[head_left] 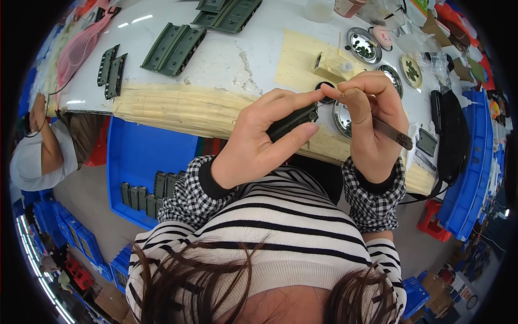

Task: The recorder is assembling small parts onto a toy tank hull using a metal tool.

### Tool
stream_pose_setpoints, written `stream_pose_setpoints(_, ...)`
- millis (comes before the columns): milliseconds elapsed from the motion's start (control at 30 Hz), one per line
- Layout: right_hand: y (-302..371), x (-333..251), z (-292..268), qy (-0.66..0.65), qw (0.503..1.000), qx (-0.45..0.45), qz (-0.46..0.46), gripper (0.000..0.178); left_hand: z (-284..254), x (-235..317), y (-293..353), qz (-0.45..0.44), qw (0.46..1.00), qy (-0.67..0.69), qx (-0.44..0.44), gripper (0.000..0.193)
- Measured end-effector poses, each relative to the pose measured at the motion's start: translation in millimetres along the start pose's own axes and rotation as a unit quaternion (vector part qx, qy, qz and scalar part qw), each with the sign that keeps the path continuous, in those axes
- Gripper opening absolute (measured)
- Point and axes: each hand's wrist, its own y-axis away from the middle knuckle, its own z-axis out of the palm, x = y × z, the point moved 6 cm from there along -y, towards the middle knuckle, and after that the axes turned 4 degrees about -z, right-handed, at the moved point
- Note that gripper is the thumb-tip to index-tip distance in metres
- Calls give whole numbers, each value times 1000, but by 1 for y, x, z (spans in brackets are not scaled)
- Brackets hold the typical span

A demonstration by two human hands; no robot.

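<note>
My left hand [253,137] is closed around a dark green moulded model part [291,123], long and narrow with a detailed edge, held above the table's front edge. Its index finger reaches right and meets the fingertips of my right hand [372,116]. Lying across the right palm are flat metal tweezers [394,134], their broad end sticking out to the lower right. The tweezers' tips are hidden behind the fingers, so I cannot tell whether they pinch anything. A small round black dish [325,89] sits just behind the meeting fingertips.
Metal dishes [363,45] of small green pieces and a yellow block with a white-topped bottle [345,67] stand behind my right hand. Green model parts [174,48] lie at the back left. A blue bin [145,132] holds several more. Another person's arm [47,137] is far left.
</note>
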Motion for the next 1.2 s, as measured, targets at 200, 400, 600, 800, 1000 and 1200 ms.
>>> stream_pose_setpoints(200, -5, 5, -18, -65, 992, 106, 21, 11, -2, -4, 1, -43, 998, 44, -14, 45)
stream_pose_setpoints(400, -26, 5, -31, 318, 938, 103, -87, 10, -1, -19, -1, -28, 958, 277, -71, 62)
stream_pose_setpoints(600, -24, 27, -27, 360, 931, 20, -63, 16, -4, -24, -2, -13, 933, 343, -110, 73)
stream_pose_setpoints(800, -24, 24, -26, 356, 934, 0, -22, 25, -3, -25, 0, -41, 905, 408, -117, 75)
stream_pose_setpoints(1000, -13, -26, -20, 284, 951, 35, -119, 20, -1, -23, 2, -32, 913, 381, -146, 74)
stream_pose_setpoints(1200, 9, -67, -27, 191, 971, -24, -144, 73, 7, -19, 2, -30, 908, 387, -154, 74)
